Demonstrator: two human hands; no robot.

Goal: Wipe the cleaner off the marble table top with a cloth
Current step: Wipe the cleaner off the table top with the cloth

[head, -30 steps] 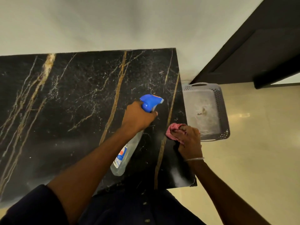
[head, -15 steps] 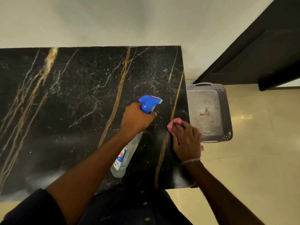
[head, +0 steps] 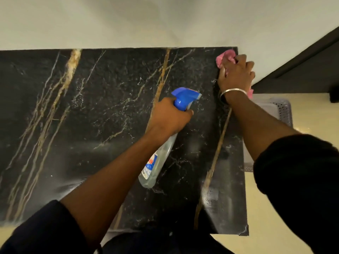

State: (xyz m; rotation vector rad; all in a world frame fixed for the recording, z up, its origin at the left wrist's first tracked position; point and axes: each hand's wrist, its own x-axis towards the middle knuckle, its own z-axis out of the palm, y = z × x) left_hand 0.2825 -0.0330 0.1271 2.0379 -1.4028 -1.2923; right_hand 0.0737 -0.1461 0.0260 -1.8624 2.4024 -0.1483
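Crumpled pink cloth [head: 224, 57]: at the far right corner of the black, gold-veined marble worktop [head: 91, 116], gripped under the curled fingers of the right hand [head: 236, 74]. Left hand [head: 168, 118]: wrapped round a clear, blue-headed spray bottle [head: 159, 158] above mid-worktop. Step: wiping, probably early; next calls for pressed strokes across the worktop's remainder.

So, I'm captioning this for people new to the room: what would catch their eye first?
The black marble table top, streaked with gold veins, fills most of the view. Mid-table the left hand grips a blue-topped spray bottle, and at the far right corner by the wall the right hand holds a pink cloth.
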